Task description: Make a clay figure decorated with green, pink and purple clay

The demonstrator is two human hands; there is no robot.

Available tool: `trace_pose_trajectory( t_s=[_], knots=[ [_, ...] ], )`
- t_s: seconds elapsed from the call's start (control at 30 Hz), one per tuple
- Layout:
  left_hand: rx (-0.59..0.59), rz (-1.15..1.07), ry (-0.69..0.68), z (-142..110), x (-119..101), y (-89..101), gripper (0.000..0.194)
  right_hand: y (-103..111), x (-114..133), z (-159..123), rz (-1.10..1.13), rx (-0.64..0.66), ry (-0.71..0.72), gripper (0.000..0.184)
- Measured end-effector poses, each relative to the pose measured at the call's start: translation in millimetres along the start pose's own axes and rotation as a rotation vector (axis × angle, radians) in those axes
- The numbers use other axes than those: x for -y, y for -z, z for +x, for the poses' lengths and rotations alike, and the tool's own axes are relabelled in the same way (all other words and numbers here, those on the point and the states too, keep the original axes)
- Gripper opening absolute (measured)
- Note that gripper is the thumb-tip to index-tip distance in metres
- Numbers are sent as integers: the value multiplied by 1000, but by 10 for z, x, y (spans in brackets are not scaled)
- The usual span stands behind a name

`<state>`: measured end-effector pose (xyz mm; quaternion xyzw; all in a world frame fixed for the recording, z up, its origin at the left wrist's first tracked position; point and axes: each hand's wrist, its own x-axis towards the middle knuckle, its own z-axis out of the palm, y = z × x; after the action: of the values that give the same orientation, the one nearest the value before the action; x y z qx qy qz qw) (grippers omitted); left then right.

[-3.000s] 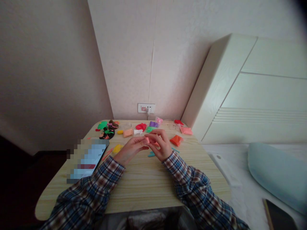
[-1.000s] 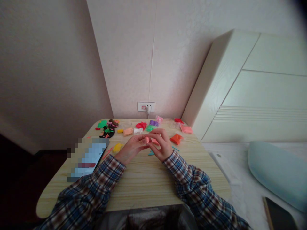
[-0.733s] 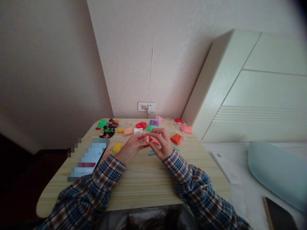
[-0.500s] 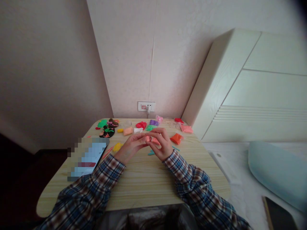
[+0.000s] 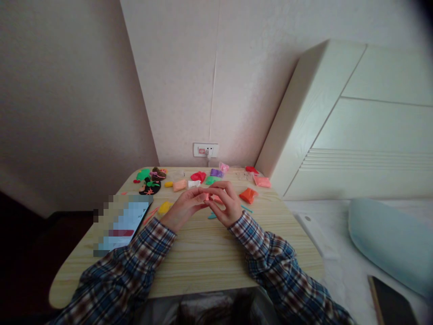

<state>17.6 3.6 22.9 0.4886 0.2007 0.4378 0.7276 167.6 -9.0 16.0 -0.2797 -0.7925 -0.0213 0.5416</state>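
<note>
Above the middle of the table, my left hand (image 5: 183, 209) and my right hand (image 5: 230, 205) meet at the fingertips. A small lump of pink modelling clay (image 5: 206, 197) is pinched between them, mostly covered by the fingers. Through the gap in my right hand's fingers another coral-pink piece (image 5: 216, 198) shows; I cannot tell whether it lies on the table behind. Under my right hand lie blue-green clay tools (image 5: 212, 215). Beside my left wrist sits a yellow clay packet (image 5: 165, 208).
A phone (image 5: 130, 223), partly blurred out, lies at the left. Behind it stand finished-looking clay shapes on a black disc (image 5: 150, 186). Several clay packets line the back, with an orange packet (image 5: 248, 195) at the right. A wall socket (image 5: 205, 150) is beyond the table (image 5: 203, 257).
Both hands stay in nearly the same place. The fingers shift slightly around the pink clay, which shows a little less now than a second ago. The view has tilted slightly.
</note>
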Motion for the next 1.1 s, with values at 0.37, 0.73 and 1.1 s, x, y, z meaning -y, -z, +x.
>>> trace_pose_trajectory(
  t_s=[0.37, 0.73, 1.1],
  knots=[
    [-36, 57, -17, -6, -12, -14, 17, -21, -8, -15, 0, 17, -1, 28],
    [-35, 87, -24, -15, -43, -49, 19, -20, -19, -8, -4, 18, 8, 27],
    [18, 88, -2, -12, -19, -9, 23, -5, -10, -2, -6, 27, -7, 25]
  ],
)
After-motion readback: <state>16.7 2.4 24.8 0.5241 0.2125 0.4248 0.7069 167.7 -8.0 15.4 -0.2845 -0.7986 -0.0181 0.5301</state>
